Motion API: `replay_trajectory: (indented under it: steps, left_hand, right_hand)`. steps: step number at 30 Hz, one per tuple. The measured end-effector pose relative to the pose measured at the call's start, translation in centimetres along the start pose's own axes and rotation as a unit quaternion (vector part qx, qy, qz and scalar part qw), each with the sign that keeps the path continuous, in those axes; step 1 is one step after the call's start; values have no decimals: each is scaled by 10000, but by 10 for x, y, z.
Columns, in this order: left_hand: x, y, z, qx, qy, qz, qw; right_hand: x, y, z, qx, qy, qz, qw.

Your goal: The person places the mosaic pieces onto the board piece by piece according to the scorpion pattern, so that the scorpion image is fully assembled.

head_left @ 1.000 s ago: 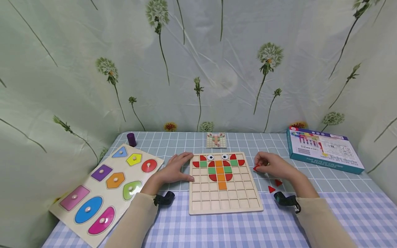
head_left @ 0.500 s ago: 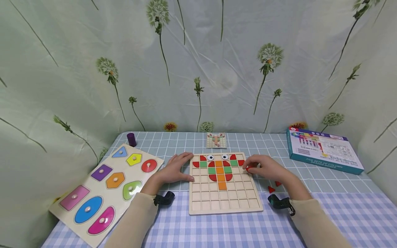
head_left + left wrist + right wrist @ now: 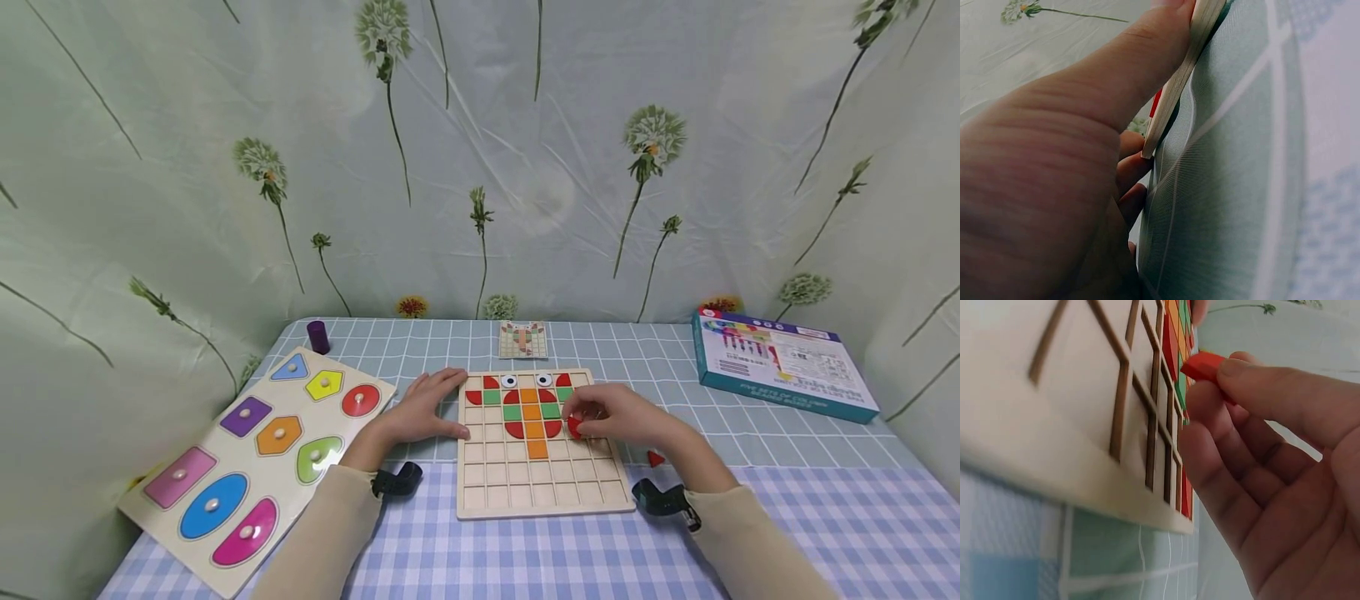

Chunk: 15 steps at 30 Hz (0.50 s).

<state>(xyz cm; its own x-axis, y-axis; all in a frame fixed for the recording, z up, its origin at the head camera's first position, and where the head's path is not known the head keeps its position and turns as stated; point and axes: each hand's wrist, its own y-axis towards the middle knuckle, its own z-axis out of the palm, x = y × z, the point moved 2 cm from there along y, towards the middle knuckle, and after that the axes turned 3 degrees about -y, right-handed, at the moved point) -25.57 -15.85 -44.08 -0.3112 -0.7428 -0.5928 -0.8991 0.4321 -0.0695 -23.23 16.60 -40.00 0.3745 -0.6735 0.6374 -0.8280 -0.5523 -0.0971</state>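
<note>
My right hand point(image 3: 618, 412) pinches a small red puzzle piece point(image 3: 1204, 365) between thumb and fingertips. In the right wrist view the piece is held just above the wooden grid board point(image 3: 1091, 450). In the head view it overlaps the squares right of the pattern. On the board lie red, green and orange tiles point(image 3: 531, 412) and two eye pieces point(image 3: 544, 380). My left hand point(image 3: 422, 410) rests spread along the board's left side, its thumb point(image 3: 1141, 59) on the edge and the fingers around the far corner. A red triangle point(image 3: 656, 457) lies on the cloth by my right wrist.
A small pattern card point(image 3: 523, 340) lies behind the board. To the left is a knobbed shape puzzle point(image 3: 300, 492), with a purple cylinder point(image 3: 318, 337) at its far end. A teal-sided box point(image 3: 783, 364) lies at the back right.
My right hand has carried the red piece leftward from the cloth to over the board. My right wrist now hides one of the loose red triangles. The left hand has stayed put.
</note>
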Motion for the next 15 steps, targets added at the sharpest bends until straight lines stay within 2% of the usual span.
replay_trajectory:
  steps: [15]
  left_hand:
    - [2,2,0,-7,120,82,9999]
  right_hand:
    - [22,3,20,501,276,-607,9965]
